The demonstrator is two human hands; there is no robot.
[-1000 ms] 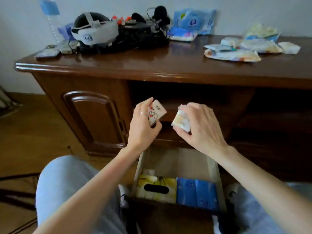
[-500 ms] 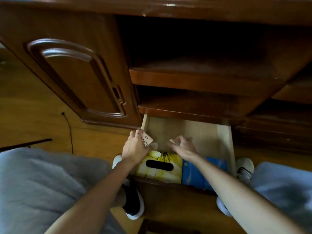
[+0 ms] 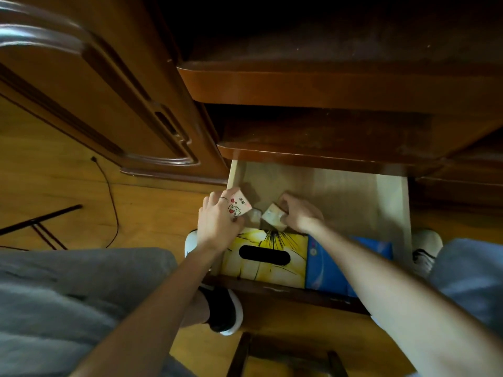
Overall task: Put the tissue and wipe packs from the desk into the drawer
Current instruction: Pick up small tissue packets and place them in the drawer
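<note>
Warm yellow wooden flooring (image 3: 54, 202) is seen on the left, crossed by a thin dark cable (image 3: 110, 197), and dark brown desk woodwork fills the upper part of the view, with a panelled cabinet door (image 3: 89, 85) at the left and two shelf edges stacked above the opening. Below these, a pale wooden drawer (image 3: 392, 202) is pulled out towards the person, whose grey-clad knees are seen at both lower corners.

Inside the drawer, along its near edge, a yellow tissue box (image 3: 261, 257) with a black oval slot is laid beside a blue pack (image 3: 326, 268); the two are touching, the yellow one on the left. The back half of the drawer floor is bare wood.

Both hands are held low over the drawer, just behind the yellow box. A small pink tissue pack (image 3: 241, 206) printed with a cartoon animal and hearts is pinched by the left hand (image 3: 219, 221) — fingers curled over its top edge, thumb underneath — and is tilted, one corner pointing towards the other hand. A ring is worn on one finger. A small beige pack (image 3: 273, 217) is gripped by the right hand (image 3: 298, 213), fingers curled round its far side; its print is too blurred to be read. The two packs are near each other but apart — whether either rests on the drawer floor cannot be told.

A black-and-white shoe (image 3: 224, 308) is seen beneath the drawer front.
</note>
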